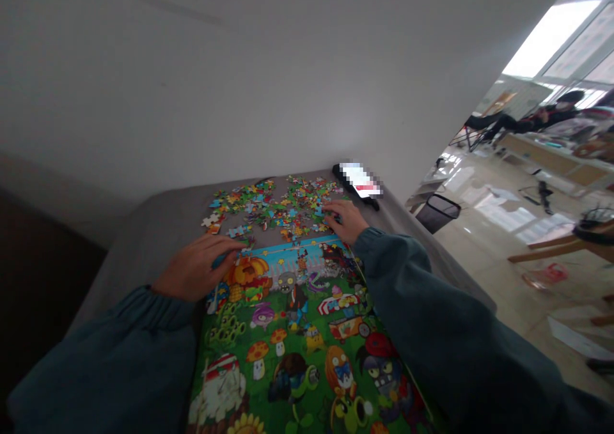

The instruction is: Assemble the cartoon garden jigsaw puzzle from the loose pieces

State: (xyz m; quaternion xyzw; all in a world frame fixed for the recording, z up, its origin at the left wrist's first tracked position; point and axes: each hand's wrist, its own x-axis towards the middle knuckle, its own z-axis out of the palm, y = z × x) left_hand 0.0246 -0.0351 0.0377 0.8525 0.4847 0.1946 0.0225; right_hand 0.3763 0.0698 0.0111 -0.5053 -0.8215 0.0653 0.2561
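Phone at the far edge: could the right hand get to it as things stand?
Probably yes: the right hand is just nearer the wearer than the phone, with nothing visible blocking.

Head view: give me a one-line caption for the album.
Two hands, left and right, at the far end of a cartoon picture board, beside scattered puzzle pieces.

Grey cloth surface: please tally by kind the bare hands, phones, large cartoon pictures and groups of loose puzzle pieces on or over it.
Bare hands: 2 (left hand, right hand)
Phone with lit screen and black edges: 1
Large, colourful, mostly green cartoon picture: 1
Group of small, many-coloured loose puzzle pieces: 1 (single pieces too crowded to count)
Total: 5
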